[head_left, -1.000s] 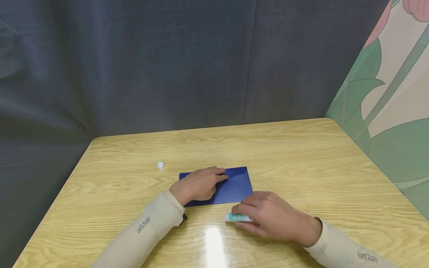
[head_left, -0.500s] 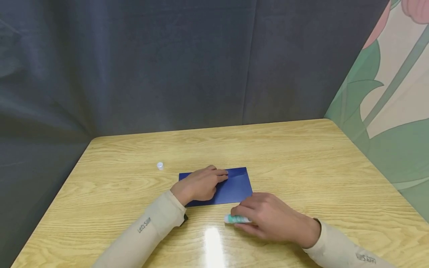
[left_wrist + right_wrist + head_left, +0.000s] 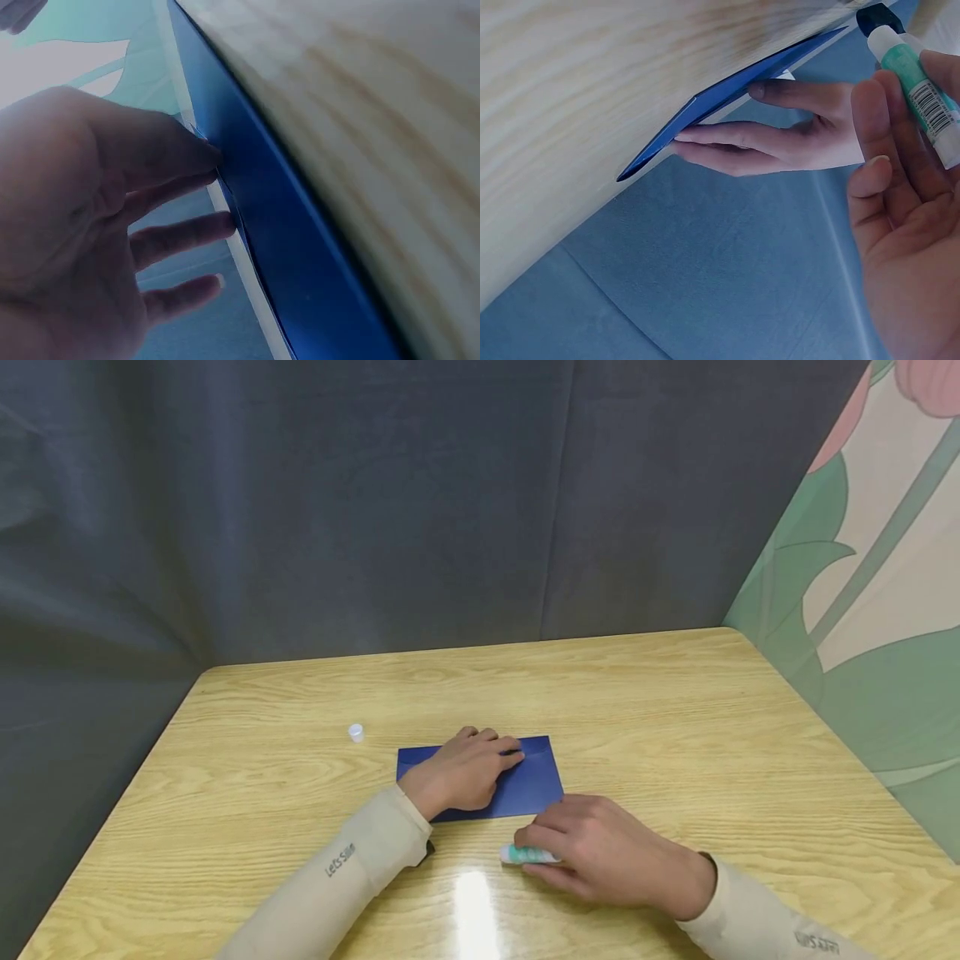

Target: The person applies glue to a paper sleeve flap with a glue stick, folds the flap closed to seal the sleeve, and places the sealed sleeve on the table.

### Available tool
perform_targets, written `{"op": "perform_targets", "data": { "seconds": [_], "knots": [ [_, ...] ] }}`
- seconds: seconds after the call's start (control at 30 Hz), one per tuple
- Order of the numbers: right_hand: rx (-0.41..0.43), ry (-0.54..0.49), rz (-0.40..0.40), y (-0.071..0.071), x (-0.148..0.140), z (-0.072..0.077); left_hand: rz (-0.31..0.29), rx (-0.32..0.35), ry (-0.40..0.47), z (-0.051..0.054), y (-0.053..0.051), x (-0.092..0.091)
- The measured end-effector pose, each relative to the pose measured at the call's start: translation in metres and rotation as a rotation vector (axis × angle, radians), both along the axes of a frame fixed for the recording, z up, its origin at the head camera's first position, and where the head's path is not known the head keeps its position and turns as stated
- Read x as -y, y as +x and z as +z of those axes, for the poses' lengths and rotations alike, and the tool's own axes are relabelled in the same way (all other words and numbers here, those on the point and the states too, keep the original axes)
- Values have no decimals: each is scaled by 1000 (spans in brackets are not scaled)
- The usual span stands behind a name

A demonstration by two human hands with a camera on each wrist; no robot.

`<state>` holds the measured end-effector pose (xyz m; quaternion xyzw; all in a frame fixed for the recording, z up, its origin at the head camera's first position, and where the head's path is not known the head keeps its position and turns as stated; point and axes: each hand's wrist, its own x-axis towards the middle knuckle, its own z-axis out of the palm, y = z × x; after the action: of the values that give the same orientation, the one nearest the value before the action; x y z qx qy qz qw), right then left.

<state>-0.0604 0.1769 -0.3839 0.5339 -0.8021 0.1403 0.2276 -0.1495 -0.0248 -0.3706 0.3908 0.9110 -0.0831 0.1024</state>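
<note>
A blue envelope (image 3: 528, 785) lies flat on the table, its flap folded down along the far edge. My left hand (image 3: 468, 771) rests on it with fingers extended, fingertips touching the flap. In the left wrist view, the fingertips of my left hand (image 3: 97, 195) meet the envelope's surface (image 3: 270, 217). My right hand (image 3: 600, 847) holds a white and green glue stick (image 3: 528, 854) between thumb and fingers, just in front of the envelope's near right corner. The right wrist view shows the barcode on the glue stick (image 3: 922, 94).
A small white cap (image 3: 356, 732) stands on the wooden table (image 3: 637, 702), left of the envelope. A dark curtain (image 3: 375, 510) hangs behind and on the left. A floral-patterned panel (image 3: 885, 593) borders the right side.
My left hand has slid a little to the right along the flap, and its fingers have spread. My right hand stays almost still with the glue stick.
</note>
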Motion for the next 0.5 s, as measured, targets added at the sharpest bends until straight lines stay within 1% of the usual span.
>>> {"op": "perform_targets", "data": {
  "seconds": [0.1, 0.17, 0.27, 0.33, 0.5],
  "knots": [
    [-3, -2, 7, 0, 0, 0, 10, 54, 32, 1, -2, -1],
    [-2, 0, 8, 0, 0, 0, 10, 69, 45, 1, -4, -4],
    [5, 14, 2, 0, -1, 1, 2, 62, 42, 1, -6, -9],
    [9, 25, -5, 1, -1, 1, -3, 45, 28, 1, -7, -12],
    [16, 44, -10, 1, -2, 3, 8, 26, -9, 1, -8, -19]
  ]
}}
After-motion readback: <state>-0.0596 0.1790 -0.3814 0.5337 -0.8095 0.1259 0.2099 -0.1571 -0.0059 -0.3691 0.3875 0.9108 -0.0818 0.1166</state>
